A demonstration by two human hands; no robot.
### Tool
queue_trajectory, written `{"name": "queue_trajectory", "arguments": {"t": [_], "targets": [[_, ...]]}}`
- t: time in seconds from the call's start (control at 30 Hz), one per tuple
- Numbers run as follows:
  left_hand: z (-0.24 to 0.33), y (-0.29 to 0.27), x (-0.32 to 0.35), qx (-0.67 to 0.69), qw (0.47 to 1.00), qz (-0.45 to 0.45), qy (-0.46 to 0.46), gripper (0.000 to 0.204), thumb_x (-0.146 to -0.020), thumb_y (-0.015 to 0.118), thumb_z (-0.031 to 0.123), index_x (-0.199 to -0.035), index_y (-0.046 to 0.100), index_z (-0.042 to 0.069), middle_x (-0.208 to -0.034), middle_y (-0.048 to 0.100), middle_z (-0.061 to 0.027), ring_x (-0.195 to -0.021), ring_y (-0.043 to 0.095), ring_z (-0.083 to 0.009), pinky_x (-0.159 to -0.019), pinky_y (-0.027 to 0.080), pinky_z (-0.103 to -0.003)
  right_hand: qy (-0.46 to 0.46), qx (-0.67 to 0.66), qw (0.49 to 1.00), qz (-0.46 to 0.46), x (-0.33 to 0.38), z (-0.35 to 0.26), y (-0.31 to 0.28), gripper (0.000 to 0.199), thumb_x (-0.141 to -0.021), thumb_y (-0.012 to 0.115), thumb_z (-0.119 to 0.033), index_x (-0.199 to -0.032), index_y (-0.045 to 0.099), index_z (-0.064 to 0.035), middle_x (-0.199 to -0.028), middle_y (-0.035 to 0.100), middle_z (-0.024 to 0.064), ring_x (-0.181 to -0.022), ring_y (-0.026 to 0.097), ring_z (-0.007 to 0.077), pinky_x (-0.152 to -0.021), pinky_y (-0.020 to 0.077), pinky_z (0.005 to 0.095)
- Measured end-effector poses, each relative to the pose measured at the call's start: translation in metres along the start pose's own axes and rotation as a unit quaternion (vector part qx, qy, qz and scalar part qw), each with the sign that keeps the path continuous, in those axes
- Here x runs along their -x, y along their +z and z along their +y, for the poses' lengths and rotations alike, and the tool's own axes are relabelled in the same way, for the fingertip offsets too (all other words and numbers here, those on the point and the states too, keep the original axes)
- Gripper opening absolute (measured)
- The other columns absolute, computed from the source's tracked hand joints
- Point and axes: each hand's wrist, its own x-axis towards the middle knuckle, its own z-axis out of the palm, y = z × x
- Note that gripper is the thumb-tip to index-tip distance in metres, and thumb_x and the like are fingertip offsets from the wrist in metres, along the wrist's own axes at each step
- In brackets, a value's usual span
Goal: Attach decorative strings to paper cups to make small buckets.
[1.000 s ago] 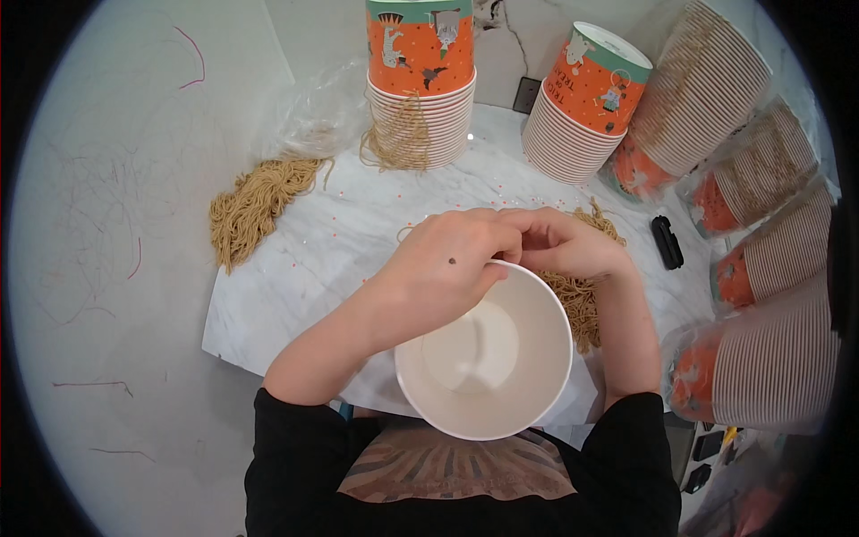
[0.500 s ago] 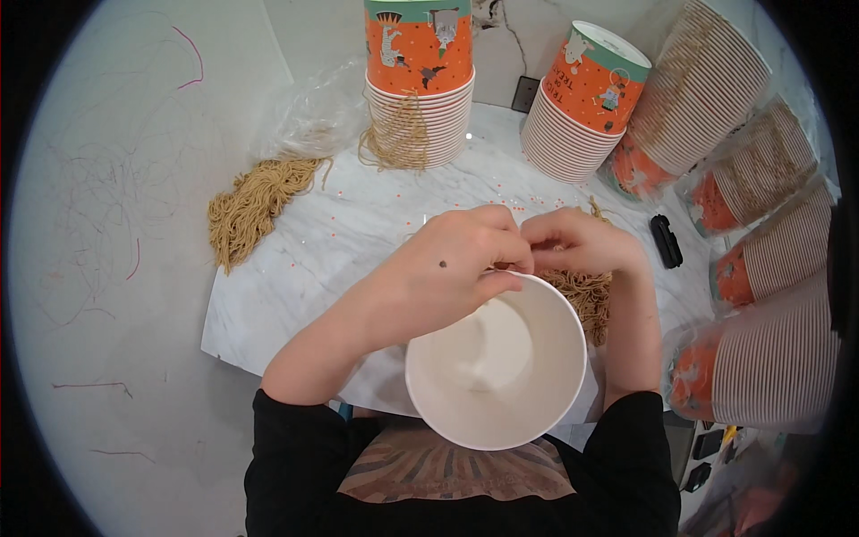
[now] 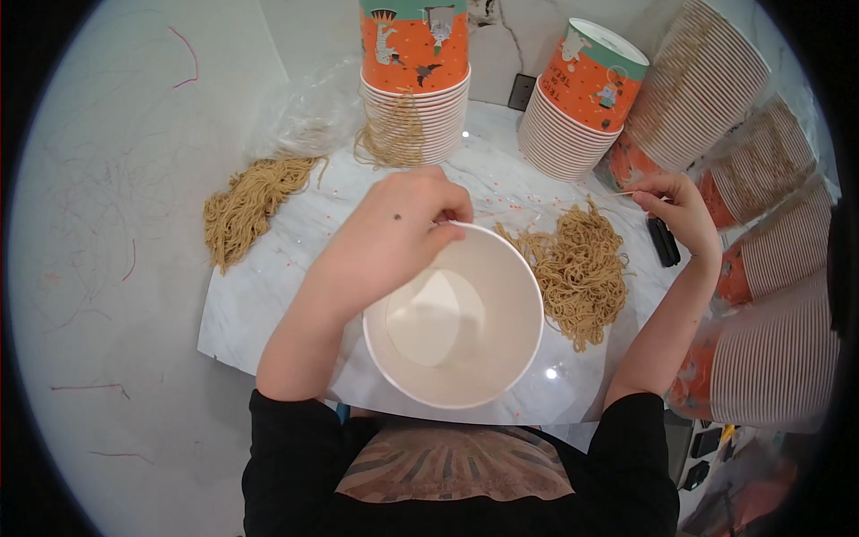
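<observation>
A single head-worn fisheye view looks steeply down from close above the marble slab (image 3: 268,313). It faces the far edge, where paper cup stacks (image 3: 414,80) bend toward the rim. Forearms enter from the near edge.

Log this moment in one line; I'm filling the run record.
left hand: grips white paper bowl rim | right hand: pinches strand above noodle pile

White marble-look table (image 3: 268,304) stood on a pale grey floor (image 3: 98,268) with thin scuff marks. Light wall (image 3: 313,36) behind, one dark socket (image 3: 522,91) low on it. Even indoor light.
</observation>
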Motion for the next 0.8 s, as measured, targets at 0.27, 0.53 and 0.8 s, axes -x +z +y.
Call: {"name": "queue_trajectory", "arguments": {"t": [0.27,0.53,0.8], "targets": [[-0.016,-0.024,-0.002,-0.007,0.996,0.044,-0.073,0.014,-0.082,0.073,0.004,-0.093,0.070,-0.003,-0.092,0.067,-0.0099,-0.080,0.067,-0.0172,-0.073,0.056,-0.031,0.097,-0.090,0.991,-0.006,-0.013,0.000,0.003,0.021,-0.099,0.068,-0.017,-0.112,0.073,-0.0016,-0.094,0.070,0.0008,-0.076,0.059,0.0059,-0.069,0.0472,0.0215],[-0.039,-0.025,-0.007,-0.070,0.991,0.053,-0.105,0.014,-0.079,0.074,0.003,-0.090,0.070,-0.005,-0.081,0.071,-0.0164,-0.078,0.071,-0.0255,-0.073,0.055,-0.035,-0.035,-0.365,0.917,0.158,-0.023,-0.030,0.030,0.038,-0.105,0.058,-0.018,-0.136,0.058,0.0040,-0.126,0.069,0.0128,-0.115,0.067,0.0173,-0.098,0.0545,0.0278],[-0.039,-0.020,-0.007,-0.117,0.986,0.088,-0.082,0.021,-0.081,0.074,0.006,-0.099,0.068,-0.004,-0.098,0.069,-0.0149,-0.087,0.067,-0.0192,-0.076,0.053,-0.034,-0.100,-0.737,0.662,0.089,-0.031,-0.032,0.058,0.028,-0.105,0.052,-0.011,-0.128,0.053,0.0059,-0.110,0.064,0.0108,-0.094,0.059,0.0144,-0.087,0.0519,0.0273]]}}
